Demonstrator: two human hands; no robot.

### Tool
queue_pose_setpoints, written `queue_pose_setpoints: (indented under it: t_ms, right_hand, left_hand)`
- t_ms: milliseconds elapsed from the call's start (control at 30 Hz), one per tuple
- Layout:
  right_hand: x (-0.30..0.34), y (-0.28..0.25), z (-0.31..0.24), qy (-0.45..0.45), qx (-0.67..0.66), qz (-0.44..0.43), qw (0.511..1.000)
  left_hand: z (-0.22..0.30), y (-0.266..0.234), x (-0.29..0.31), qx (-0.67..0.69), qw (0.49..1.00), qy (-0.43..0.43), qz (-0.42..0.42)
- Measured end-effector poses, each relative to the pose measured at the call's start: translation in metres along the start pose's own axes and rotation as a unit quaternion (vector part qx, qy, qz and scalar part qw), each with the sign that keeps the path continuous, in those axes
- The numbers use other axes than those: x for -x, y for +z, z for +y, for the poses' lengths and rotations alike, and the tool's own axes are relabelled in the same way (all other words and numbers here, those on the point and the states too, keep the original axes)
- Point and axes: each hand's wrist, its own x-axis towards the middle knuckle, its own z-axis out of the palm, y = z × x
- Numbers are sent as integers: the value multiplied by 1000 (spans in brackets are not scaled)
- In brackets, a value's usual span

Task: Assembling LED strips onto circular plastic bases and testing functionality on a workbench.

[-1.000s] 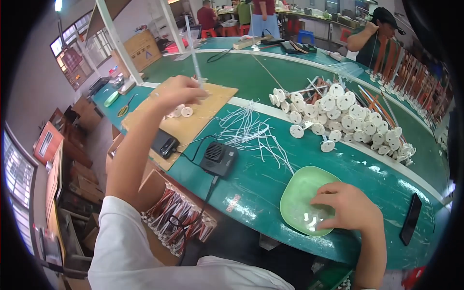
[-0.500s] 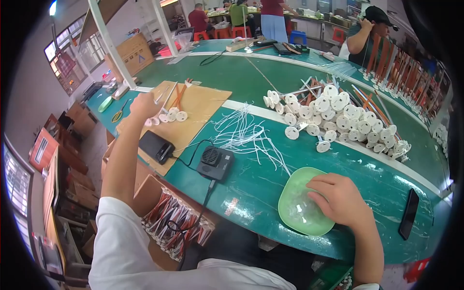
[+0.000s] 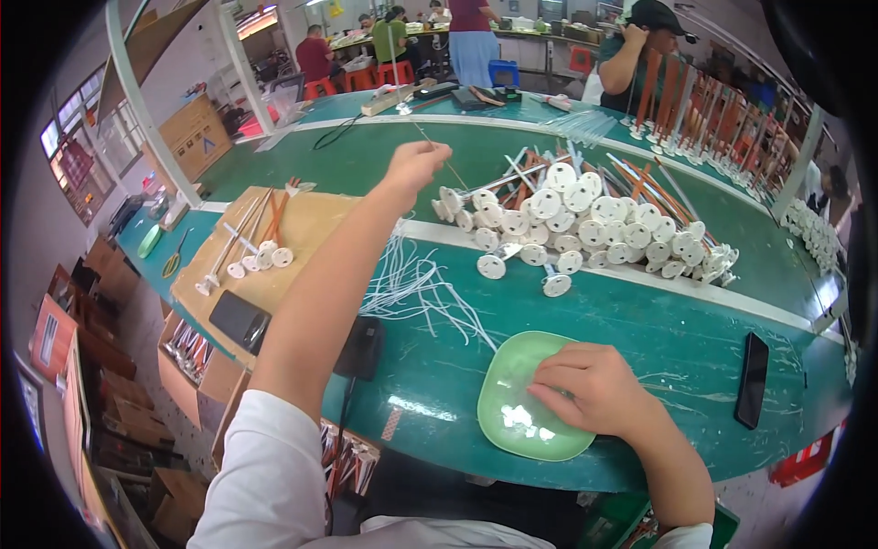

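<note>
My left hand (image 3: pixel 416 166) is stretched forward over the green work surface, its fingers partly extended, and nothing shows in them. It hovers left of a big pile of rods with white round disc ends (image 3: pixel 585 212). My right hand (image 3: pixel 585 384) dips into a light green bowl (image 3: pixel 494 412) holding small clear pieces. Its fingertips are pressed together there; whatever is between them is too small to make out. Several more disc-ended rods (image 3: pixel 265 252) lie on a brown cardboard sheet (image 3: pixel 315 224) to the left, near my left forearm.
White thin strips (image 3: pixel 412 288) lie tangled beneath my left forearm. A black device (image 3: pixel 358 348) and a dark flat device (image 3: pixel 240 320) are close by. A phone (image 3: pixel 752 380) rests at right, scissors (image 3: pixel 174 256) at far left. A co-worker (image 3: pixel 631 64) sits behind upright brown rods.
My left hand has left the rods on the cardboard and swung rightward, toward the big pile. My right hand stays in the bowl. The whole view has turned slightly to the right.
</note>
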Motion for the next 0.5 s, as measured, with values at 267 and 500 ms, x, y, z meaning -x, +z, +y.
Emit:
queue_pose_setpoints:
  t_ms: [267, 500]
  right_hand:
    - [9, -2, 26, 44, 120, 189, 974]
    - [7, -14, 10, 136, 44, 249, 958]
  left_hand:
    - [81, 34, 68, -13, 976, 216, -20]
    - [137, 79, 150, 41, 951, 272, -139]
